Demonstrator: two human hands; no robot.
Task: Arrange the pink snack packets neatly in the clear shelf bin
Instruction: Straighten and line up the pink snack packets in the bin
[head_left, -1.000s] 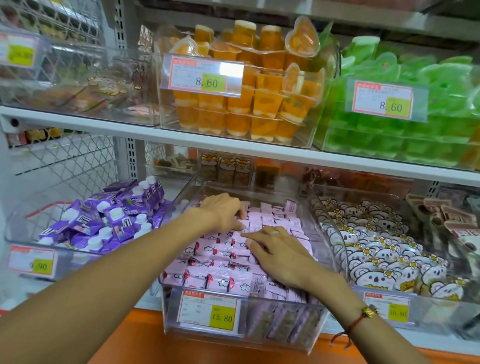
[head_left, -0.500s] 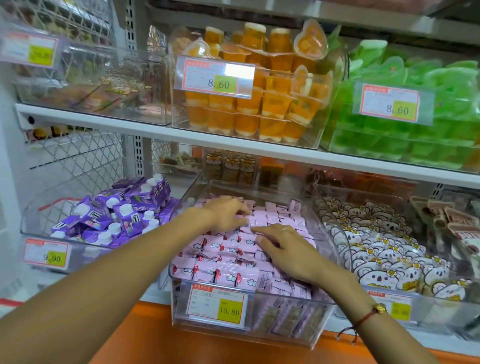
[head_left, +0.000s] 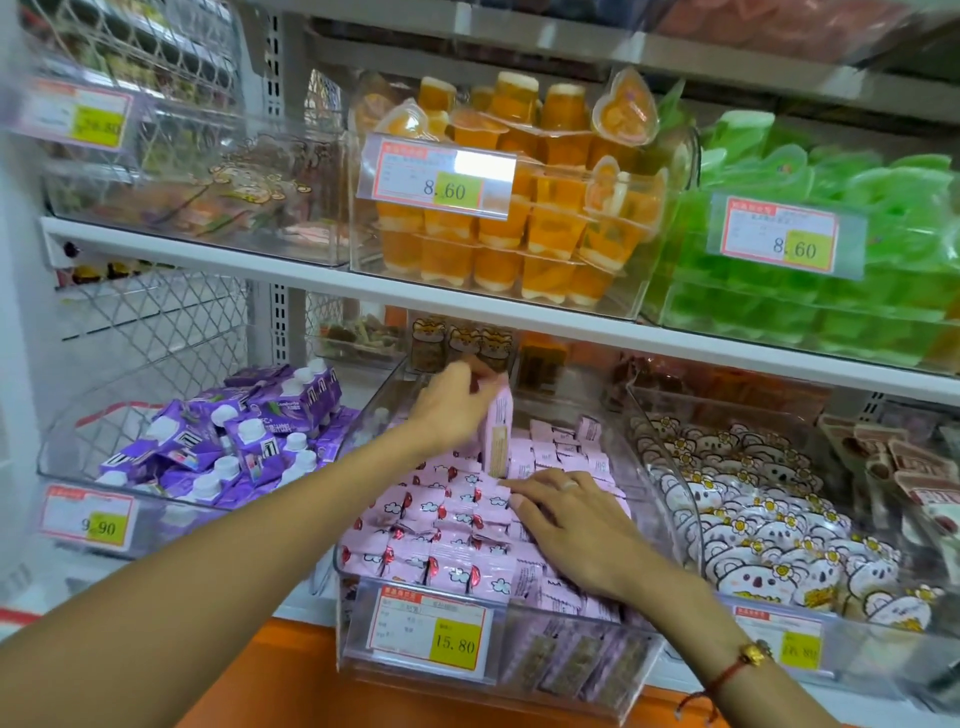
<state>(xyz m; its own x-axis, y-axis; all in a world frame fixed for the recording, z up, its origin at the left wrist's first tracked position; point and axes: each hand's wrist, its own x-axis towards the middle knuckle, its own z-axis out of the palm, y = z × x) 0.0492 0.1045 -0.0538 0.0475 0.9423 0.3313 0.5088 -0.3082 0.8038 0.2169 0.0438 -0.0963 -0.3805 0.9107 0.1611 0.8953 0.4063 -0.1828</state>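
head | left hand (head_left: 453, 402) pinches one pink snack packet (head_left: 497, 434) upright, 12 o'clock in clear shelf bin (head_left: 566, 657) | right hand (head_left: 574, 525) spread flat on packets

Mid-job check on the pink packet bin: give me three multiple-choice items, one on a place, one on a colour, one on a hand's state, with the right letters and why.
1. Which bin stands beside the clear bin, on the person's left?
A. purple pouches
B. green jelly cups
C. orange jelly cups

2. What colour is the patch behind the price 15.80 on the price tag?
A. blue
B. white
C. yellow

3. What is the left hand doing?
A. lying flat on the packets
B. holding a lifted pink packet
C. touching the tag

Key: 1 A, the purple pouches lie in the neighbouring bin; 2 C, the figure sits on yellow; 3 B, its fingers grip one packet above the pile, while the right hand rests on the pink packets.
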